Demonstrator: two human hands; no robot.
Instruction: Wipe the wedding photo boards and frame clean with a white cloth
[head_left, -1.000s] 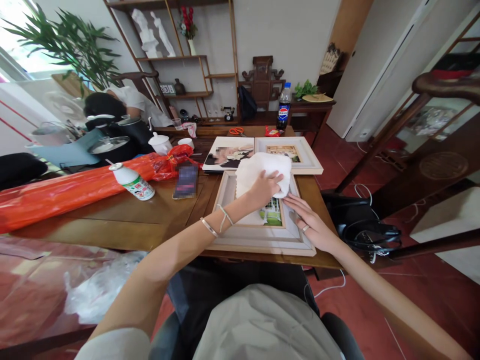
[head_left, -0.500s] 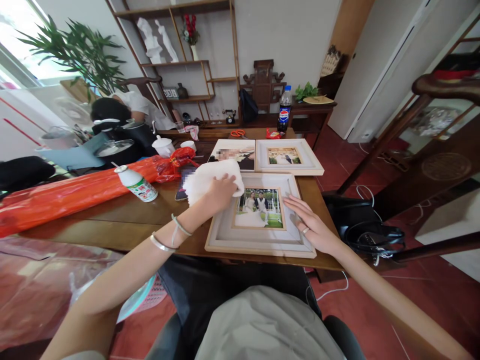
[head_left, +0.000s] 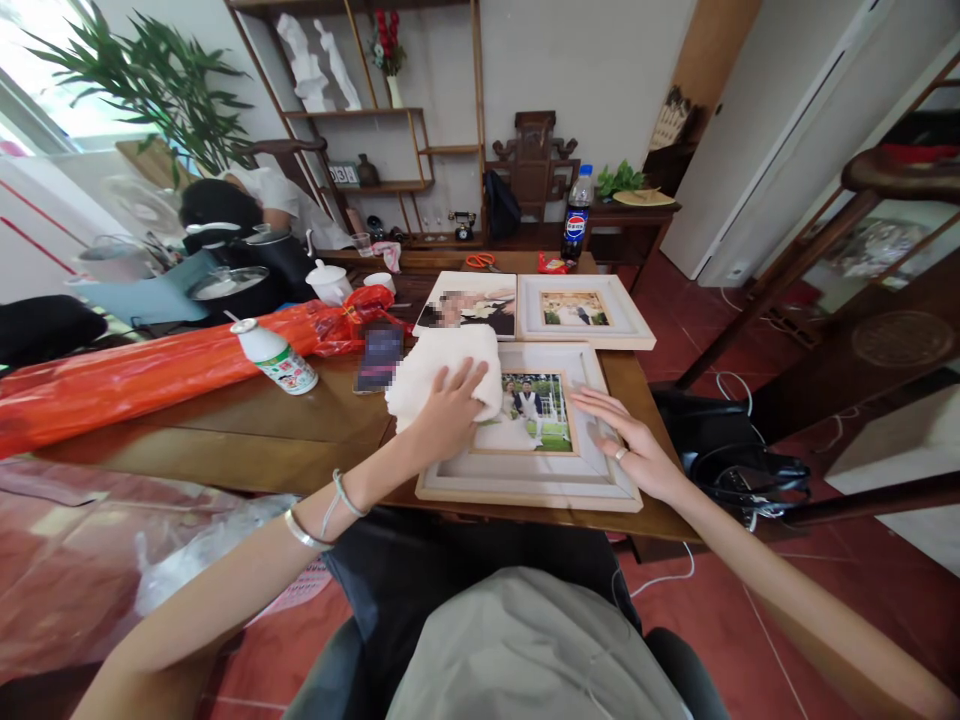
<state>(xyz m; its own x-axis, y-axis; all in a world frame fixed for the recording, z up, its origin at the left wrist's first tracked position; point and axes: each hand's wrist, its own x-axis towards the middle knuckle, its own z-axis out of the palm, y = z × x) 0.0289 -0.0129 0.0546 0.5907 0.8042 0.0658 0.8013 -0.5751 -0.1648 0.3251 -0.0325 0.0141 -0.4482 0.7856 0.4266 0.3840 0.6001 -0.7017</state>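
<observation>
A white cloth [head_left: 442,360] lies over the left side of a pale picture frame [head_left: 525,490] at the table's front. My left hand [head_left: 452,408] presses on this cloth, fingers spread across it. The frame's photo [head_left: 551,415], a couple outdoors, is partly covered by the cloth and hand. My right hand [head_left: 634,440] rests on the frame's right side with its fingers stretched out, holding nothing. Behind stand a second framed photo [head_left: 576,310] at the right and a flat photo panel [head_left: 491,305] at the left, both lying on the table.
Left of the cloth lie a phone [head_left: 379,355], a tilted white bottle [head_left: 276,357] and a long red-wrapped bundle [head_left: 150,360]. A teapot [head_left: 328,283], orange scissors [head_left: 480,261] and a cola bottle [head_left: 577,215] stand farther back. A person [head_left: 277,205] bends at the far left.
My left hand and the cloth have shifted slightly toward me over the frame, covering more of the photo's left part. Its fingers are spread wider. My right hand stays on the frame's right side.
</observation>
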